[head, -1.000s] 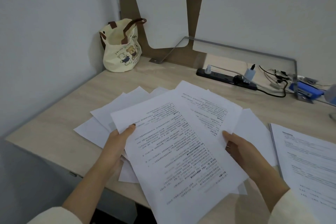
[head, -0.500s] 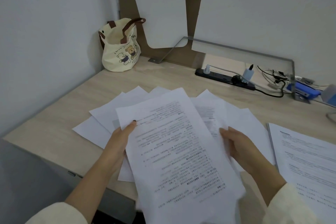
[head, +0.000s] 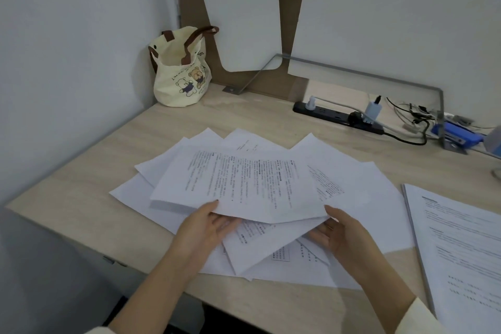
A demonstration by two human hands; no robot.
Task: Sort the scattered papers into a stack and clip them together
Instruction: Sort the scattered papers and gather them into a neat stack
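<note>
Several white printed sheets lie fanned across the wooden desk point(head: 81, 184). The top sheet point(head: 244, 182) lies turned sideways, its text running across. My left hand point(head: 208, 228) pinches its near edge at the left, thumb on top. My right hand point(head: 341, 233) holds the near right corner of the same sheet, fingers underneath. More loose sheets point(head: 273, 249) spread out below and between my hands, and blank-looking ones point(head: 363, 187) stick out to the right and left. No clip is visible.
A separate stack of printed pages point(head: 461, 241) lies at the right edge. A cream tote bag point(head: 180, 70) stands in the back left corner. A black power strip point(head: 336, 116) with plugs, cables and a blue object point(head: 455, 135) sit along the back.
The sheet I held upright toward me has turned sideways and gone down onto the pile. Both hands moved to its near edge, uncovering loose sheets near the desk's front.
</note>
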